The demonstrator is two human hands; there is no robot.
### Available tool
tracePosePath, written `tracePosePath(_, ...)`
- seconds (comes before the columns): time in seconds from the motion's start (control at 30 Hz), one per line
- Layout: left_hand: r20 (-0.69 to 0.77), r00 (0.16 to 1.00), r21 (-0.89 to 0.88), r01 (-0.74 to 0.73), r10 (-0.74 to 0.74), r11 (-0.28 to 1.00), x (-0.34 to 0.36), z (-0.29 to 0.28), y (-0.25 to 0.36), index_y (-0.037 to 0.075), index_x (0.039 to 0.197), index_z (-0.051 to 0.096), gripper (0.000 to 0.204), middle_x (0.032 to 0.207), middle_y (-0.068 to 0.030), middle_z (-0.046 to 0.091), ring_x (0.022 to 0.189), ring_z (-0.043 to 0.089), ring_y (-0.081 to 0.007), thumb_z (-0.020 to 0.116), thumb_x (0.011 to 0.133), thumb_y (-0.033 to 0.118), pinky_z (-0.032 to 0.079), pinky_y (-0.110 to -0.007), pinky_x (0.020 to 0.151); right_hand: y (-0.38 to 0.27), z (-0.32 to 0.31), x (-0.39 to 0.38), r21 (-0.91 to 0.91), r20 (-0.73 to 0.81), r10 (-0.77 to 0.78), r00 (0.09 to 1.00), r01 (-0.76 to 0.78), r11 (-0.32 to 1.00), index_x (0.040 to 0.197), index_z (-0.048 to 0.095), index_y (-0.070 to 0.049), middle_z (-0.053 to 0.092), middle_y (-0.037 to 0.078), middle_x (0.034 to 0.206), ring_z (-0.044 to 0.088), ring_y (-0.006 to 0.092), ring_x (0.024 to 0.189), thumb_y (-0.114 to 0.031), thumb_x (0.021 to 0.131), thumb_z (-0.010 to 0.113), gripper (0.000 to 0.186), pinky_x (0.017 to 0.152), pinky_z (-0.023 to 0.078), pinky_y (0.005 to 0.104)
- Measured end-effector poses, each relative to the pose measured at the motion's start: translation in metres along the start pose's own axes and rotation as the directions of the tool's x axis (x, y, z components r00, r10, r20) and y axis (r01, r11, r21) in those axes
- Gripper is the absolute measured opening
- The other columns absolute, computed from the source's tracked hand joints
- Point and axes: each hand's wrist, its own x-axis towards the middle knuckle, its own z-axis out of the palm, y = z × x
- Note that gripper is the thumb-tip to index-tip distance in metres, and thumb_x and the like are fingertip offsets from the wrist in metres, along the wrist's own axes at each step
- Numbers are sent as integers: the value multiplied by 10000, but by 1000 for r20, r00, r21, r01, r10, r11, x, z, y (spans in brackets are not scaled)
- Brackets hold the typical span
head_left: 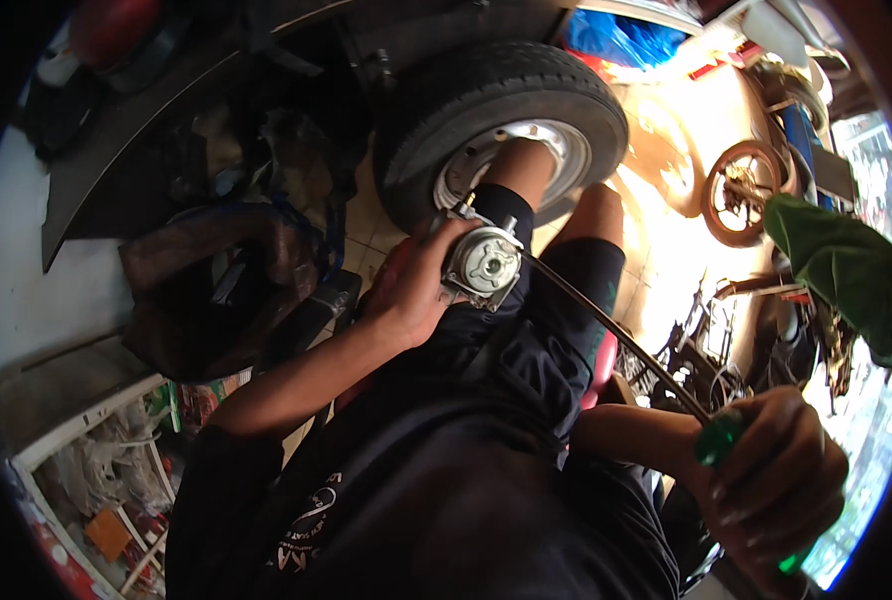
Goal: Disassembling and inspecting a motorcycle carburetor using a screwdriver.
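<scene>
My left hand (418,285) is closed around a silver metal carburetor (490,266), held above my thigh with its round, lobed face turned up. From the lower right, my right hand (781,480) grips the green handle of a long screwdriver (618,331). Its dark shaft runs diagonally up to the side of the carburetor, and the tip meets or lies just behind that edge; I cannot tell which. A small brass-coloured stub shows at the carburetor's upper left.
Beyond my knees a car tire (506,85) on a metal rim lies on the tiled floor. A motorcycle wheel (742,192) and a green cloth (834,270) are at the right. A shelf with wrapped parts (96,470) stands at the lower left, below a dark bag (196,290).
</scene>
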Motion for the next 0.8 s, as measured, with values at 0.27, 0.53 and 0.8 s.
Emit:
tracePosePath(0.27, 44, 975, 309, 194, -217, 931, 42, 21, -96, 104, 1107, 607, 427, 1037, -40, 672, 906, 698, -122, 786, 877, 416, 573, -332, 790, -19, -21, -51, -229, -342, 339, 877, -427, 875, 688, 417, -128, 420, 43, 716, 429, 149, 529, -683, 946, 535, 624, 410, 340, 275)
tracePosePath(0.53, 145, 963, 901, -33, -227, 432, 68, 43, -99, 24, 1054, 746, 502, 913, -99, 761, 867, 711, -152, 751, 905, 503, 537, -301, 771, -57, -45, -87, -269, -576, 260, 775, -480, 835, 708, 446, -110, 414, 51, 682, 387, 172, 507, -714, 973, 438, 659, 419, 321, 309)
tracePosePath(0.8, 776, 630, 629, -772, 20, -90, 72, 70, -76, 2, 1331, 638, 463, 1229, -203, 618, 1170, 599, -352, 721, 942, 240, 447, -442, 1030, -52, -55, -107, -291, -525, 262, 810, -461, 839, 767, 541, -44, 511, 92, 722, 483, 187, 541, -744, 987, 407, 746, 482, 427, 321)
